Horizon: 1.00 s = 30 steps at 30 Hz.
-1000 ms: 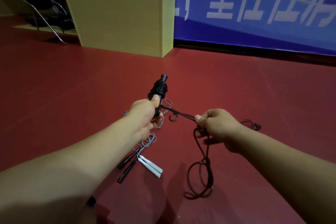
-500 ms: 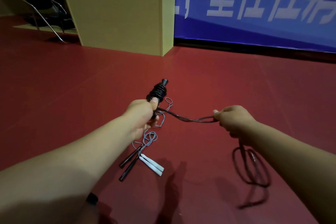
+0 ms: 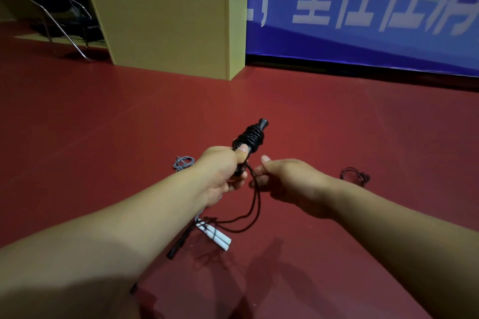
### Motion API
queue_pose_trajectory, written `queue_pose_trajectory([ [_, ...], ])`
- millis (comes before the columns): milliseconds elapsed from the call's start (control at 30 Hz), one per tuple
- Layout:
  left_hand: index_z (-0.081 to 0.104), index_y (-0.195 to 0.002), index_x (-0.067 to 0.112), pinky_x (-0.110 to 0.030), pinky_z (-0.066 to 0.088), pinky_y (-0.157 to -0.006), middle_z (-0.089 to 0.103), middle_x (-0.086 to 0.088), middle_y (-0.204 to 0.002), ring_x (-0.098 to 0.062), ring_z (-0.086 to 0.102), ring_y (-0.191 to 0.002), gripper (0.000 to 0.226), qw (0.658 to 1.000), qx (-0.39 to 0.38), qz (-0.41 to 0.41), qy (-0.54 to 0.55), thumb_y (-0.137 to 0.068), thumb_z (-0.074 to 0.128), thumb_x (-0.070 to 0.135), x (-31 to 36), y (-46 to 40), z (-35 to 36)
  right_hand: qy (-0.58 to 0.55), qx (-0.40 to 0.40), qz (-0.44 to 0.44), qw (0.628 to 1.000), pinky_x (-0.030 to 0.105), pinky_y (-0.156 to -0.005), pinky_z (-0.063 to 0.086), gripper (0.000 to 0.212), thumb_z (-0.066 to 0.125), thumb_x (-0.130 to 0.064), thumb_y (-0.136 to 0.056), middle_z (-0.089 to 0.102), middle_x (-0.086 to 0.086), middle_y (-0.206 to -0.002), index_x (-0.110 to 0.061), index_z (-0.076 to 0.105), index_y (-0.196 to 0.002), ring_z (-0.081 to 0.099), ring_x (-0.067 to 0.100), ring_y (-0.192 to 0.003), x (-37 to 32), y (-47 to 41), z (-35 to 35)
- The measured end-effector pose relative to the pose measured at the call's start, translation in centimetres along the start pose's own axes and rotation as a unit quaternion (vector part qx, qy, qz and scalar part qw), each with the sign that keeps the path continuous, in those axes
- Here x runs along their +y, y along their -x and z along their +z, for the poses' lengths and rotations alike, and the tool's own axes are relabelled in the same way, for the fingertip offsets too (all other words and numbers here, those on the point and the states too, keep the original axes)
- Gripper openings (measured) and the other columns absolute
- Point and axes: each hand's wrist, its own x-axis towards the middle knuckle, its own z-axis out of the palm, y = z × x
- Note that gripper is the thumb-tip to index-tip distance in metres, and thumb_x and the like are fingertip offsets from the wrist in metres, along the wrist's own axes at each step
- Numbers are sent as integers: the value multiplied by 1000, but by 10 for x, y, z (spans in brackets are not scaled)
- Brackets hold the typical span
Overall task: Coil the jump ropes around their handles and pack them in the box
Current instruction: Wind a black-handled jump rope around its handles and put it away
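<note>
The wooden box (image 3: 168, 28) stands on the red floor (image 3: 103, 124), well beyond everything else. Nearer than the box, the left hand (image 3: 220, 171) grips the black jump rope handles (image 3: 252, 137), long axis pointing toward the box, coils near the tip. The right hand (image 3: 287, 179), fingers curled, pinches the limp, light cord (image 3: 255, 204) just beside; best held by the stiff handles. White handles (image 3: 215, 235) lie nearest.

Both bare arms reach out forward. Left hand (image 3: 223, 173) is a fist, thumb on top, gripping the handles (image 3: 252, 137). Right hand (image 3: 290, 181) sits just beside it, fingers curled, pinching the rope (image 3: 255, 197).
</note>
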Motion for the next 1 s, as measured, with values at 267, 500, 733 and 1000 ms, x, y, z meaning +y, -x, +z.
queue_pose_trajectory([
  [267, 60, -103, 10, -25, 44, -50, 49, -1, -65, -9, 48, -43, 14, 1000, 7, 10, 18, -98, 56, 24, 2, 1, -14, 24, -39, 32, 998, 25, -53, 40, 10, 56, -21, -97, 48, 1, -67, -11, 57, -96, 45, 11, -51, 1, 7, -7],
  [500, 61, -94, 14, -23, 44, -50, 50, -2, -70, -10, 48, -49, 14, 1000, -6, 15, -6, -99, 55, 24, -1, 2, -14, 58, -40, 23, 997, 24, -54, 35, 49, 50, -60, -91, 68, 1, -102, -15, 68, -98, 54, 13, -66, 0, 9, 0],
  [733, 59, -89, 14, -23, 44, -48, 47, -1, -62, -11, 47, -49, 16, 1000, 0, 21, -6, -99, 54, 24, -2, -1, -14, -32, -75, 30, 996, 30, -67, 41, 15, 58, -24, -97, 55, 2, -64, -14, 54, -86, 50, 15, -60, 1, 7, 7],
  [1000, 63, -109, 9, -24, 45, -54, 72, -5, -97, -8, 49, -48, 22, 996, -21, -24, -84, -102, 50, 25, -4, -2, -38, 136, 28, -10, 990, 29, -62, 47, 20, 63, -23, -94, 50, 4, -67, -11, 58, -80, 55, 18, -58, -1, 10, -25],
])
